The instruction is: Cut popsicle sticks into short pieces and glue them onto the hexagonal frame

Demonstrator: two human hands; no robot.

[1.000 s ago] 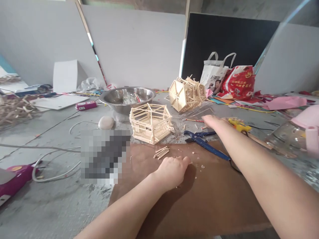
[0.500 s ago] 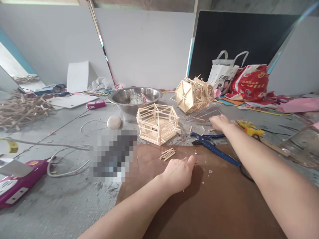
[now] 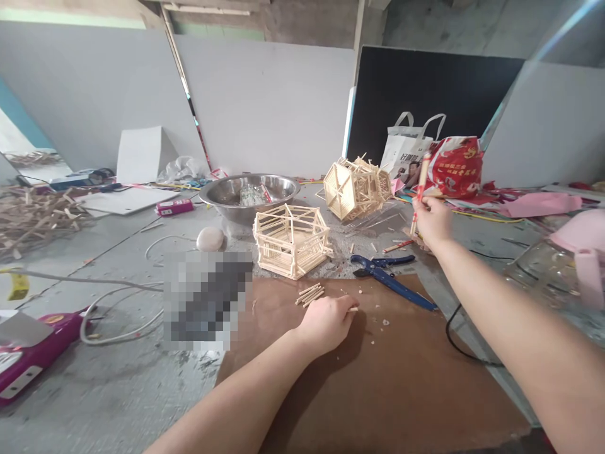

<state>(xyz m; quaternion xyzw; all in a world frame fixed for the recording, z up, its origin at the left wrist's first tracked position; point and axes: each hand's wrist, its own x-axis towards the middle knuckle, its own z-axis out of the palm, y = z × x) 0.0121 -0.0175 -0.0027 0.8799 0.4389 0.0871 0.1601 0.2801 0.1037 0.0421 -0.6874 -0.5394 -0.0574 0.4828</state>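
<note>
My left hand (image 3: 326, 321) rests closed on the brown board, and the pale end of a short wooden stick (image 3: 354, 309) shows at its fingertips. Beside it lies a small pile of cut sticks (image 3: 310, 294). Raised at the right, my right hand (image 3: 433, 221) is closed around an upright wooden stick with red markings (image 3: 423, 180), which looks like a chopstick. A six-sided stick frame (image 3: 293, 243) stands just beyond the board. Blue-handled pliers (image 3: 394, 284) lie between my hands, near a red-ended stick (image 3: 397, 246).
Behind the frame are a steel bowl (image 3: 222, 194) and a larger stick model (image 3: 343, 189). Bags (image 3: 456, 167) stand at the back right. A white round object (image 3: 210, 239), cables and a purple power strip (image 3: 42, 353) lie left. The brown board (image 3: 401, 378) covers the front.
My right hand has risen from the table with the red-marked stick upright in it. The yellow tool near my right forearm is no longer visible. My left hand stays closed on the board.
</note>
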